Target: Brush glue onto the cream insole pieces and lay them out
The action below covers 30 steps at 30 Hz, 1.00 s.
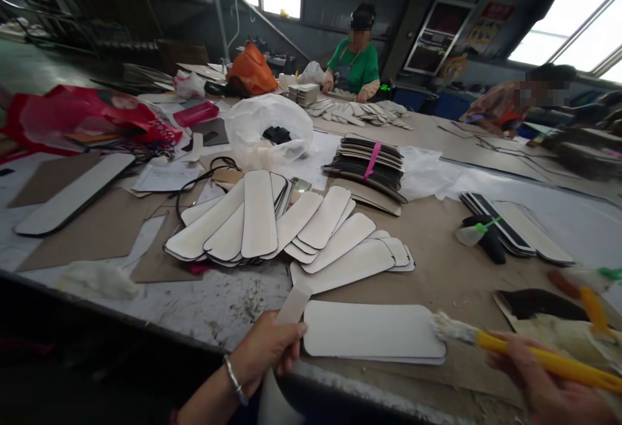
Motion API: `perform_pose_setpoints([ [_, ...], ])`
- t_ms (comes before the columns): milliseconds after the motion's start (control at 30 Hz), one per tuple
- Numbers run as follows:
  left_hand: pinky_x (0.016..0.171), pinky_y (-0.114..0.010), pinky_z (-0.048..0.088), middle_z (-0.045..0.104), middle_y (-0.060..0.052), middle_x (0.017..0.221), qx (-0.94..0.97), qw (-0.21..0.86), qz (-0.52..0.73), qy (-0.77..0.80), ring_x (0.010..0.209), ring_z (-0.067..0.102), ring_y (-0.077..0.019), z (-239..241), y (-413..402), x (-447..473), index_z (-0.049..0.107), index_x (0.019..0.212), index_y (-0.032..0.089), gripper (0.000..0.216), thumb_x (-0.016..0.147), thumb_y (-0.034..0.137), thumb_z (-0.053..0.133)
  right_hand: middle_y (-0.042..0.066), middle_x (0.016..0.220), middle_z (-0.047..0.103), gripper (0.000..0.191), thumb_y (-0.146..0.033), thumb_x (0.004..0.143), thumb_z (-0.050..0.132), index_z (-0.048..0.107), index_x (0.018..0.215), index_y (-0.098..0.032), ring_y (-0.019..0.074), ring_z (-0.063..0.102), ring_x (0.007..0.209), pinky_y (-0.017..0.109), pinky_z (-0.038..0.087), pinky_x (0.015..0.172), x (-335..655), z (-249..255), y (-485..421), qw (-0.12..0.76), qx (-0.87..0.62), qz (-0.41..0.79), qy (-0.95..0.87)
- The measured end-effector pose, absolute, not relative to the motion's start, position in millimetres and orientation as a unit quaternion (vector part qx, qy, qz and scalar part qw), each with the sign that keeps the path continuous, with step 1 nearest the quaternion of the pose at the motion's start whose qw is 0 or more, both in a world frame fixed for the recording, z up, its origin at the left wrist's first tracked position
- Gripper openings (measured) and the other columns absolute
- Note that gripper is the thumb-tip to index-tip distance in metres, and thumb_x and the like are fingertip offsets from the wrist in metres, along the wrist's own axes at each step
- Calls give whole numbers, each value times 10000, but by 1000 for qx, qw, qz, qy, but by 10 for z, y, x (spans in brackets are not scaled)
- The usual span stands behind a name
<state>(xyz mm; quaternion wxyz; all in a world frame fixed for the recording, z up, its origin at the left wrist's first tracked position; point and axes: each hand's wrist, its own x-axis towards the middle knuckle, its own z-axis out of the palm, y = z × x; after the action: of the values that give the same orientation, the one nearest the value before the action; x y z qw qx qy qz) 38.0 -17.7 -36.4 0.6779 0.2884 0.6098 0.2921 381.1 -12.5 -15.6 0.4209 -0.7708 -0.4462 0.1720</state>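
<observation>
My right hand [544, 373] grips a brush [529, 352] by its yellow handle. The pale bristles touch the right end of a white rounded panel [369, 329], which lies on another panel near the table's front edge. In my closed left hand [272, 344] is a pale strip [294, 303], pinched between thumb and fingers beside the panel's left end. A lower piece of pale material hangs under that hand, over the table edge. Just beyond spreads a fanned pile of white panels [340, 253], overlapping one another.
A dark bundle with a pink band [373, 159] and a white plastic bag [269, 127] stand farther back. Dark-edged panels [500, 224] and a small green-tipped bottle [470, 235] lie right. Another panel [75, 195] lies left. A person in green [359, 65] works across the table.
</observation>
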Motion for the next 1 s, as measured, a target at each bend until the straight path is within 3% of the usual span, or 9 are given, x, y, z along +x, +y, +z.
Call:
perform_pose_setpoints([
  [67, 324, -160, 224, 460, 34, 381, 294, 684, 288, 602, 304, 368, -40, -371, -171, 359, 500, 473, 138, 300, 627, 390, 550, 54, 709, 658, 323, -503, 675, 586, 649, 785, -207, 226, 621, 679, 324, 490, 636, 3306, -99, -181, 410, -721, 297, -473],
  [167, 323, -161, 234, 455, 35, 372, 304, 693, 283, 590, 305, 384, -44, -392, -167, 332, 507, 472, 132, 307, 614, 401, 556, 22, 650, 619, 270, -451, 717, 574, 624, 781, -194, 181, 599, 681, 281, 472, 679, 2557, -45, -222, 467, -635, 358, -501],
  [333, 322, -171, 260, 489, 33, 395, 303, 701, 291, 576, 308, 407, -51, -417, -181, 294, 509, 493, 139, 287, 602, 399, 561, 15, 600, 585, 272, -433, 742, 555, 597, 783, -167, 154, 554, 564, 270, 469, 574, 2019, -70, -237, 461, -609, 408, -500],
  [767, 302, -183, 256, 447, 53, 328, 313, 689, 293, 585, 267, 365, -55, -425, -188, 310, 476, 456, 161, 245, 632, 328, 512, 40, 705, 589, 255, -433, 780, 495, 559, 815, -189, 164, 555, 568, 278, 480, 534, 2048, -154, -297, 401, -633, 344, -565],
  [1000, 296, -174, 253, 473, 59, 364, 328, 667, 292, 601, 272, 371, -50, -457, -218, 335, 473, 498, 168, 237, 638, 356, 506, 80, 803, 628, 312, -472, 768, 474, 579, 828, -185, 198, 592, 672, 219, 421, 358, 2599, -214, -277, 332, -727, 129, -587],
])
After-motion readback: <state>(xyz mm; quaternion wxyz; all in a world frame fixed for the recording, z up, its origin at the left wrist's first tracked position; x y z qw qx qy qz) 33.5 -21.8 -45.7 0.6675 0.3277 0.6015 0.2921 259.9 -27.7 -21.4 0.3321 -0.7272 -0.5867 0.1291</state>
